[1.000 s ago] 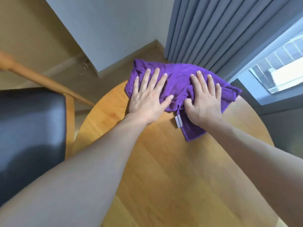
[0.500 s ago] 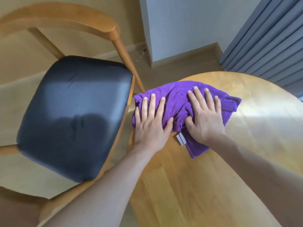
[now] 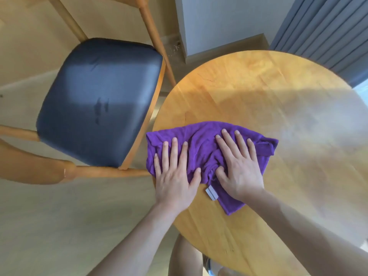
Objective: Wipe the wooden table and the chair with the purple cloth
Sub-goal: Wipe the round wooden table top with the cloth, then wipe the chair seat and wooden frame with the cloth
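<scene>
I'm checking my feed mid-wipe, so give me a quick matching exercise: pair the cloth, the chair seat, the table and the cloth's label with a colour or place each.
Things:
1. cloth
2. chair seat
3. table
4. label

Descriptions:
A. dark, padded, left of the table
B. round, light wood
C. purple, flat under both hands, one edge over the table's rim
D. small, whitish, between the two wrists

Pairs: 1-C, 2-A, 3-B, 4-D. The left hand and right hand both press flat on the cloth with fingers spread.
</scene>
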